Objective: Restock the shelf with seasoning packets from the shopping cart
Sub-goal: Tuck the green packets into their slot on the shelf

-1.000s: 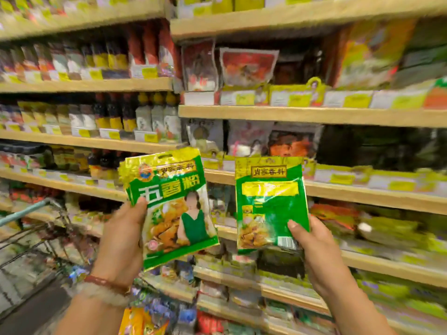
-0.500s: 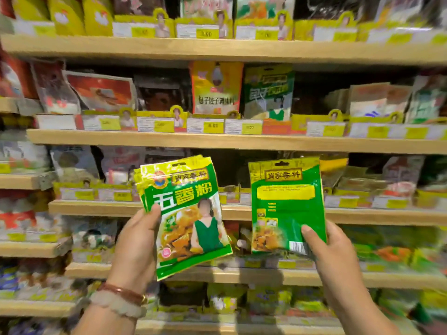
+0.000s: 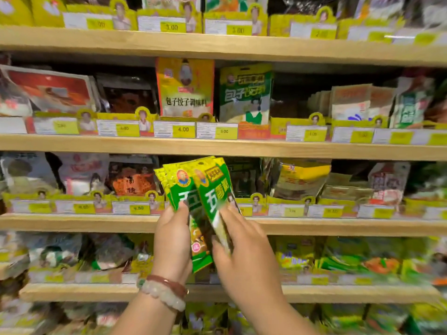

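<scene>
**Packets held up at the shelf**

Both hands raised mid-frame, close together, in front of the wooden shelf (image 3: 72,222); left hand (image 3: 173,240) grips a small stack of green-and-yellow packets (image 3: 183,189), thumb across the front, fingers curled behind; right hand (image 3: 242,245) pinches one more packet (image 3: 215,189) by its lower part, thumb in front, fingers behind; that packet overlaps the right side of the stack, touching it, both tilted w/ tops leaning left; packet tops reach up to the board above, covering part of the row behind. Beaded bracelets (image 3: 167,292) on left wrist. Shelves run left to right, several tiers, packed w/ other sachets behind yellow price tags (image 3: 183,129); an orange sachet (image 3: 185,87) and a green one (image 3: 245,93) stand upright one tier above the hands; lower tiers blurred.
</scene>
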